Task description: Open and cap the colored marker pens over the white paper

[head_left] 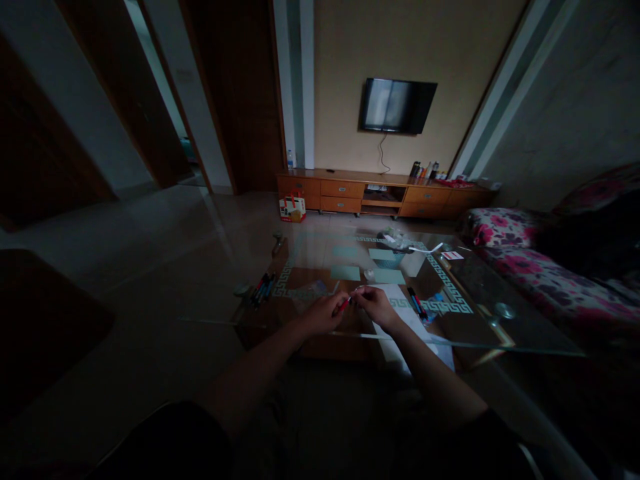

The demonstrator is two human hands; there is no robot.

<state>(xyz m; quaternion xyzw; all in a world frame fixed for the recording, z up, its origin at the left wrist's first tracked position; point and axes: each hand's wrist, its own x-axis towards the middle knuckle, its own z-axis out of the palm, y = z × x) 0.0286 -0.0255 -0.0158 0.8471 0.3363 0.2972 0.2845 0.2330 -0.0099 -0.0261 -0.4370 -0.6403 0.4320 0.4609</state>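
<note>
Over the near edge of the glass table (530,337), my two hands meet in front of me. My left hand (323,315) is closed around a slim red pen (345,305), which slants up to the right. At the pen's upper end the fingers of my right hand (376,307) are pinched together. Something small and pale shows between them, too small and dark to name. White paper sheets (400,317) lie below my right hand. A bundle of dark and coloured pens (417,303) rests to its right, and another group of pens (263,290) lies at the table's left side.
Farther back on the table are a crumpled clear plastic bag (395,237), a white strip (427,249) and a card (452,255). A floral sofa (505,227) stands at the right. Beyond are a wooden TV cabinet (340,190), a carton (293,208) and a wall television (399,105).
</note>
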